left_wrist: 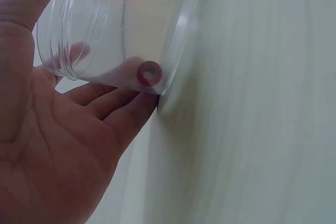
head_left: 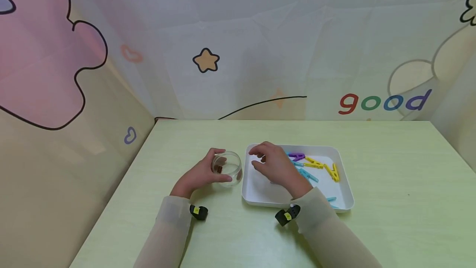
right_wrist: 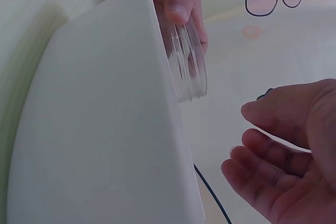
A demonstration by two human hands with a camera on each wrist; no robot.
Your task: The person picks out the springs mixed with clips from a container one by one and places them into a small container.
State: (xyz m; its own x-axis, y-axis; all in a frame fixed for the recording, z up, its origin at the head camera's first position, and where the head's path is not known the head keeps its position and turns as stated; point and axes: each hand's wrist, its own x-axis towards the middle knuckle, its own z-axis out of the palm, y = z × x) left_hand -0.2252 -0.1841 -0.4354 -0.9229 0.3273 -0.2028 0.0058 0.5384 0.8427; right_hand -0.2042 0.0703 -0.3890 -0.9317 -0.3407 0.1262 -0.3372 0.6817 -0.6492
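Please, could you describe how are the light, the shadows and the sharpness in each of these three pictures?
Head view: soft light, faint shadows on the table, clothespins fairly distinct; left wrist view: dim and bluish, a pale glint near the base of the jar, table streaks blurred; right wrist view: hazy, with the pale wall of the tray showing little detail.

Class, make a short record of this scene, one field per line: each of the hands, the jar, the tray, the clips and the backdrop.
Left hand: holds the jar
Right hand: over the tray, fingers loosely bent, nothing seen in its grasp
Jar: clear, beside the tray, no lid on it
In jar: at least one small reddish ring
Tray: white, shallow, on the table
Clips: yellow, blue and purple, in the tray; some partly hidden
Backdrop: cartoon shapes and the word "good"
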